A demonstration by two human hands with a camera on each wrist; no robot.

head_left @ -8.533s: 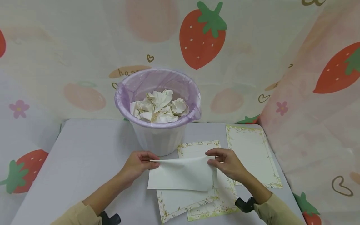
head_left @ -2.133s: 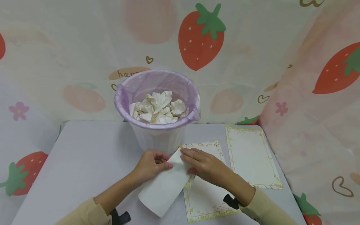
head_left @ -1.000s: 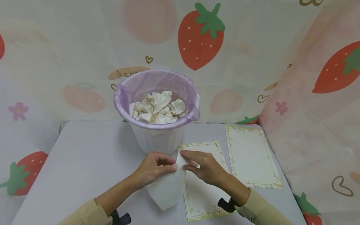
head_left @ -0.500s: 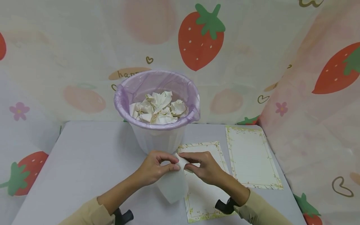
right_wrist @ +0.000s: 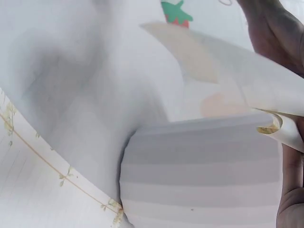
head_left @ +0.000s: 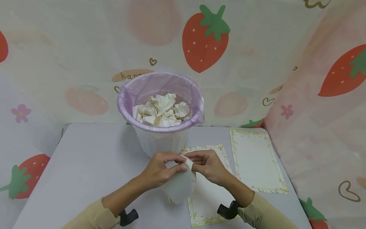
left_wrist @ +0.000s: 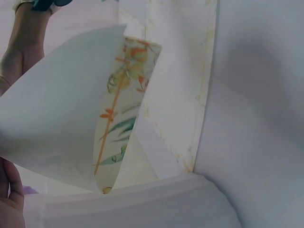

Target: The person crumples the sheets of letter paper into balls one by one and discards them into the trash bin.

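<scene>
Flatter two seconds ago, the paper [head_left: 179,189] now hangs curled below the fingertips, the left hand [head_left: 161,170] pinching its top and the right hand [head_left: 210,166] its folded edge, so the folding looks under way but unfinished, the bin [head_left: 161,141] just beyond the fingers.

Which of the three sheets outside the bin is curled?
The held sheet, pinched by the left hand and right hand; the middle sheet and far-right sheet lie flat, floral borders showing.

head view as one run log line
left hand pinches curled sheet | right hand pinches same sheet | bin holds crumpled paper | bordered sheets on table
</scene>
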